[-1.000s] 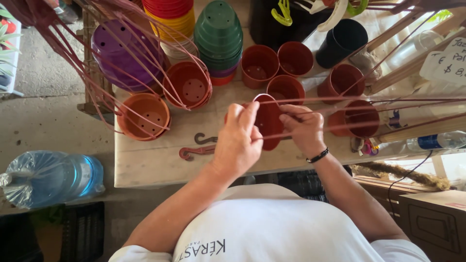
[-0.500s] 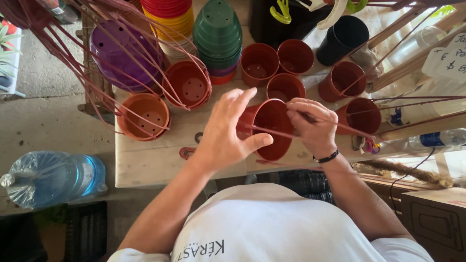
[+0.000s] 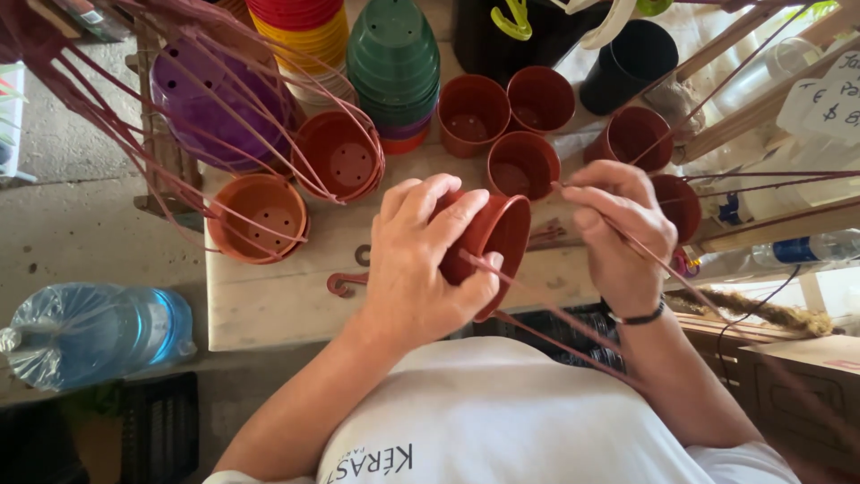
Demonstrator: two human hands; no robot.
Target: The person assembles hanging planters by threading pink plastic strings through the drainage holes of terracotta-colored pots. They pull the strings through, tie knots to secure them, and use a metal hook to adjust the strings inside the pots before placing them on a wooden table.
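Two hands (image 3: 421, 260) (image 3: 618, 233); nine terracotta pots (image 3: 524, 166); one purple pot (image 3: 210, 108); one black pot (image 3: 627, 63); two water bottles (image 3: 90, 332).

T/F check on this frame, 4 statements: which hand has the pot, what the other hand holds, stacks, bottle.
1. The left hand grips a brown plastic pot tipped on its side. True.
2. The right hand is empty. False: it pinches a thin reddish hanger strand.
3. A stack of green pots stands at the far side of the table. True.
4. The big blue water bottle sits on the table. False: it lies on the floor beside it.
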